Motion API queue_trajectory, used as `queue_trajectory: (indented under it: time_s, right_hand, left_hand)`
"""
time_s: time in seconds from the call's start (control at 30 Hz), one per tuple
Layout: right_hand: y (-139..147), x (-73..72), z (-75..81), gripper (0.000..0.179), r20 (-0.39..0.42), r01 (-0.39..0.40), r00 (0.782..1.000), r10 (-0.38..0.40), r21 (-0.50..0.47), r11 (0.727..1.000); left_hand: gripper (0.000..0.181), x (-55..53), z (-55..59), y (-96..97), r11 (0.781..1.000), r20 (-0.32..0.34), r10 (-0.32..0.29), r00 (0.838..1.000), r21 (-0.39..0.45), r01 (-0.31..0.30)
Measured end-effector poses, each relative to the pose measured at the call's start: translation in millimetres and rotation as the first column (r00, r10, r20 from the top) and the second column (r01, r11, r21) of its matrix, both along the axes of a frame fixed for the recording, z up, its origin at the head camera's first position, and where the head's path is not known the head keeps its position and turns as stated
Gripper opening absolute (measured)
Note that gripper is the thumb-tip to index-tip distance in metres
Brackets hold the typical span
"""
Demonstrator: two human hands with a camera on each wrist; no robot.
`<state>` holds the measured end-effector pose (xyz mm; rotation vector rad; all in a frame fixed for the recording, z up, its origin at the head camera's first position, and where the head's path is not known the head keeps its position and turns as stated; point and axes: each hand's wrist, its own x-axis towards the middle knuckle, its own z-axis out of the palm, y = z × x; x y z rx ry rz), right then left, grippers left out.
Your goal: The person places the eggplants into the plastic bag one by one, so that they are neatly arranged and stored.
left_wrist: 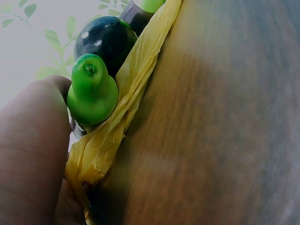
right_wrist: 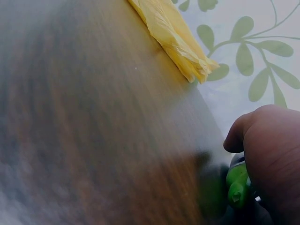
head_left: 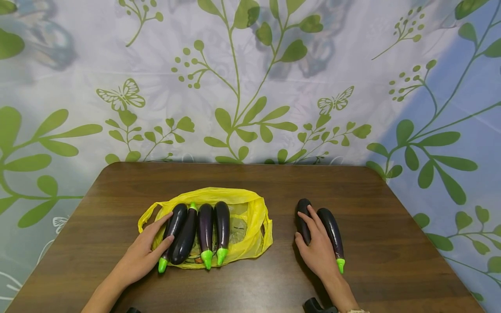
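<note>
Several dark purple eggplants with bright green stem ends lie side by side on a yellow plastic bag. My left hand holds the leftmost eggplant, its thumb across the upper side. In the left wrist view, this eggplant's green stem end shows beside the hand, against the bag's edge. At the right, my right hand grips another eggplant from above. That eggplant's green end peeks out under the hand in the right wrist view. Close along the hand's right side lies one more eggplant.
Everything lies on a brown wooden table with rounded far corners. Behind its far edge hangs a leaf-patterned cloth. The bag's handle loops spread out to both sides. Dark wrist gear shows at the bottom edge.
</note>
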<state>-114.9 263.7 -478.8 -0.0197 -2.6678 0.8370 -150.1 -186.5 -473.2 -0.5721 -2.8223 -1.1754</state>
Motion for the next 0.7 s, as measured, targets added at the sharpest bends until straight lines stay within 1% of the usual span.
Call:
queue_trajectory:
  time_s: [0.2, 0.53, 0.7]
  right_hand:
    - [0.3, -0.5, -0.5, 0.057, -0.019, -0.011, 1.000, 0.011, -0.007, 1.000]
    - [0.3, -0.7, -0.4, 0.056, -0.010, -0.034, 0.999, 0.034, -0.023, 0.999]
    - [0.7, -1.0, -1.2, 0.056, -0.024, -0.037, 0.999, 0.036, -0.020, 0.999]
  left_hand:
    - [0.061, 0.0, 0.7, 0.2, 1.000, -0.002, 0.001, 1.000, -0.001, -0.001]
    - [0.061, -0.5, -0.2, 0.2, 1.000, -0.010, -0.003, 1.000, 0.005, 0.003]
    - [0.061, -1.5, -1.6, -0.1, 1.000, -0.017, -0.003, 1.000, 0.007, 0.004]
